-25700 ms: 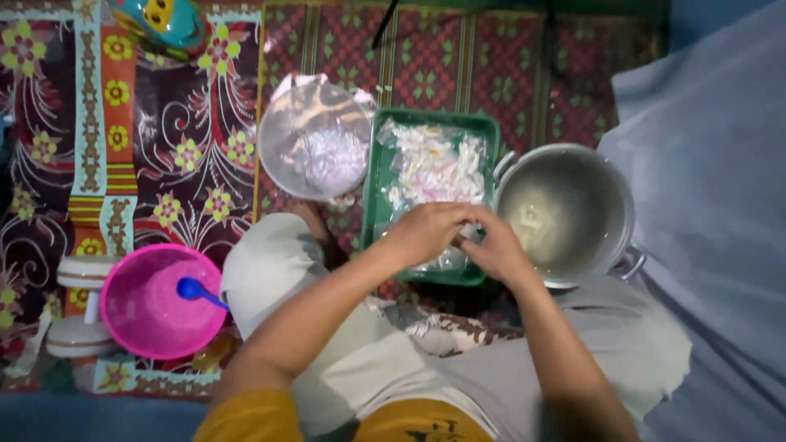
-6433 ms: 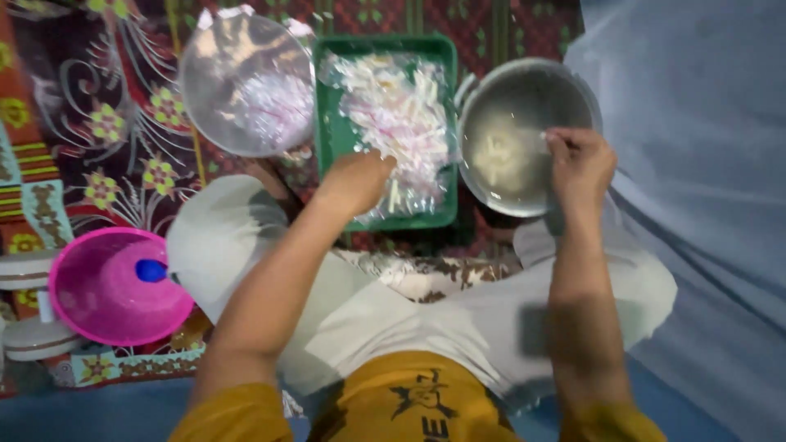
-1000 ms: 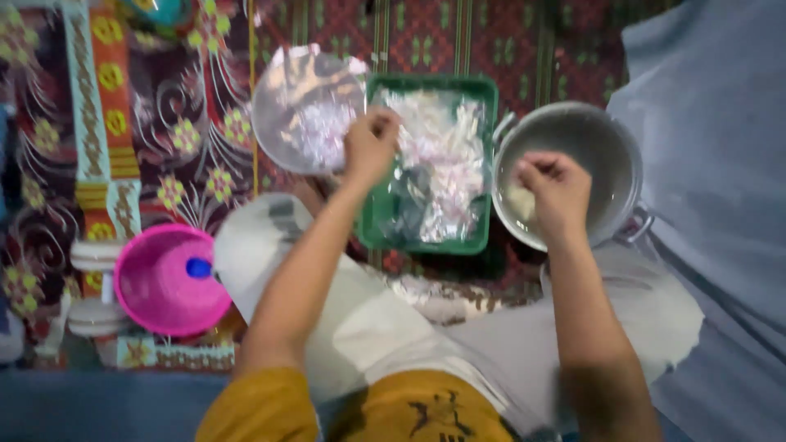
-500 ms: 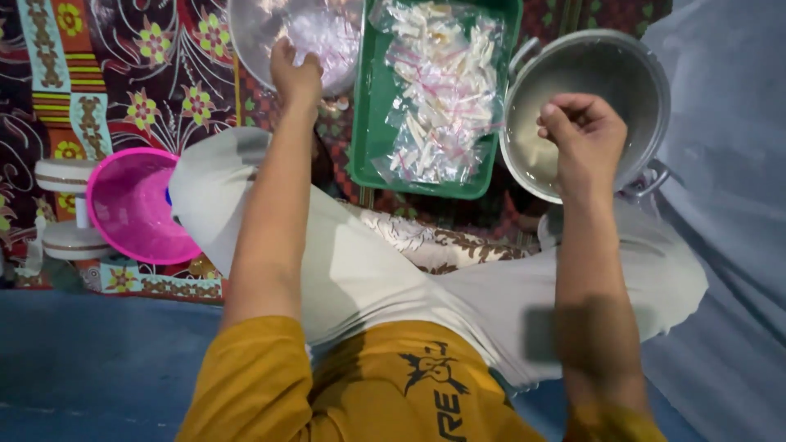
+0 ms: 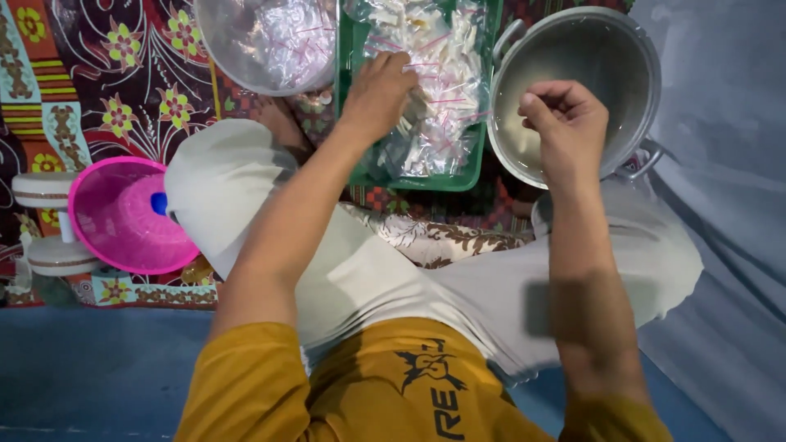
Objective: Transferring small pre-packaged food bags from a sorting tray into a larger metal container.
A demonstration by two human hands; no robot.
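Observation:
My left hand (image 5: 381,94) reaches into a green tray (image 5: 417,182) heaped with small clear plastic bags (image 5: 438,74), its fingers curled onto one of them. Over a round metal pot (image 5: 630,65) to the right of the tray hovers my right hand (image 5: 565,123), thumb and fingers pinched together; nothing shows between them. A clear plastic bowl (image 5: 225,41) with more small bags in it sits left of the tray. I sit cross-legged in pale trousers behind all three.
A pink bowl (image 5: 123,217) with a blue object (image 5: 158,203) inside sits by my left knee, next to white round lids (image 5: 45,190). A patterned mat (image 5: 106,98) covers the floor ahead; grey cloth (image 5: 720,164) lies to the right, blue floor (image 5: 82,368) near me.
My left hand has moved from the clear bowl rightward into the green tray. My right hand stays pinched over the pot. The view has shifted slightly.

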